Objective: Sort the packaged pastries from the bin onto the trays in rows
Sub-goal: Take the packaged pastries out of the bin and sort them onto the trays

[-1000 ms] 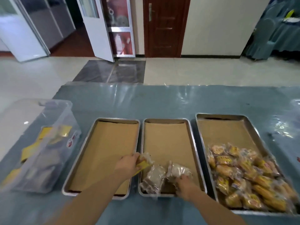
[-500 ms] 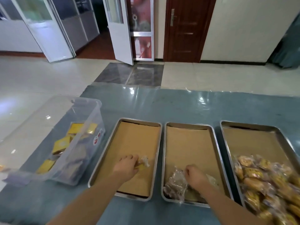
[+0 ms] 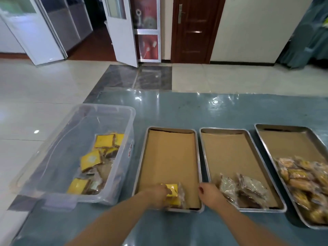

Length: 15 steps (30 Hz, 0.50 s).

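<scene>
A clear plastic bin (image 3: 58,157) at the left holds several yellow-labelled pastry packs (image 3: 91,160). Three metal trays lined with brown paper lie side by side. My left hand (image 3: 157,193) holds a yellow-labelled pack (image 3: 173,194) down at the near end of the left tray (image 3: 169,157). My right hand (image 3: 208,191) hovers with loosely curled fingers over the rims between the left and middle trays, holding nothing. Two clear packs of brown pastries (image 3: 244,189) lie at the near end of the middle tray (image 3: 229,153). The right tray (image 3: 284,141) carries several yellow pastry packs (image 3: 305,183).
Everything stands on a blue-grey table (image 3: 195,110) under shiny plastic film. Beyond its far edge lie a tiled floor, white glass doors and a dark wooden door. The right tray runs out of view at the right edge.
My left hand has brought the yellow-labelled pack down to the near end of the left tray. My right hand has let go of the clear packs and moved left. The view has swung left.
</scene>
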{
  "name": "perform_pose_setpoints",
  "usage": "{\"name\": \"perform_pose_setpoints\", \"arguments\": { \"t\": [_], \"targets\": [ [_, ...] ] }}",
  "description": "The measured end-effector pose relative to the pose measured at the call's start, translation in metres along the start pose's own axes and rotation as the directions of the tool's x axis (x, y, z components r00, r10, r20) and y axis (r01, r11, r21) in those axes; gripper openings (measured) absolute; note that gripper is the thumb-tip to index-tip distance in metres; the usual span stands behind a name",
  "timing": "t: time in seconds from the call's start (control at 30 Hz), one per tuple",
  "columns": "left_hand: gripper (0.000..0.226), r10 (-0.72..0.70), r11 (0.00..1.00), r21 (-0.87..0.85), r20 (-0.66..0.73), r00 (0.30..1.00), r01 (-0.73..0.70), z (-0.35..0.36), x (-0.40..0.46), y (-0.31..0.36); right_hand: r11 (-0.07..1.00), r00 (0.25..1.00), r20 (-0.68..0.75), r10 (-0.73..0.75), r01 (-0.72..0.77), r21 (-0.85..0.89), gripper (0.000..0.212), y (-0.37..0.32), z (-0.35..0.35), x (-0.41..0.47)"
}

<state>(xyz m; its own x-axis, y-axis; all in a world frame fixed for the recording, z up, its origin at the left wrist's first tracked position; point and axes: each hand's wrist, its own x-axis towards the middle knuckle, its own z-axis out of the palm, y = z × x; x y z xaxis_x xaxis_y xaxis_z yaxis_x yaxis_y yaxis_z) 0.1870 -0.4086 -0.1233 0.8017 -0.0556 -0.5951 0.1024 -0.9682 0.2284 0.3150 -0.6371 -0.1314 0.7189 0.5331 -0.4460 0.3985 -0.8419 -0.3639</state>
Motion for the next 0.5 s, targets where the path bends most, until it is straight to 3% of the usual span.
{"name": "perform_pose_setpoints", "arguments": {
  "t": [0.2, 0.37, 0.5],
  "targets": [
    [0.037, -0.143, 0.984, -0.136, -0.207, 0.968, 0.116, -0.057, -0.029, -0.012, 0.996, 0.997, -0.015, -0.076, 0.077, 0.04, 0.029, -0.049, -0.03, 0.018],
    [0.058, -0.224, 0.972, -0.164, -0.405, 0.887, 0.171, -0.086, -0.074, -0.042, 0.967, 0.975, -0.081, -0.208, 0.217, 0.134, 0.029, -0.116, -0.062, 0.035],
    [0.057, -0.237, 0.972, -0.132, -0.544, 0.805, 0.196, -0.101, -0.115, -0.094, 0.947, 0.95, -0.141, -0.279, 0.296, 0.12, 0.033, -0.185, -0.077, 0.046]
  ]
}}
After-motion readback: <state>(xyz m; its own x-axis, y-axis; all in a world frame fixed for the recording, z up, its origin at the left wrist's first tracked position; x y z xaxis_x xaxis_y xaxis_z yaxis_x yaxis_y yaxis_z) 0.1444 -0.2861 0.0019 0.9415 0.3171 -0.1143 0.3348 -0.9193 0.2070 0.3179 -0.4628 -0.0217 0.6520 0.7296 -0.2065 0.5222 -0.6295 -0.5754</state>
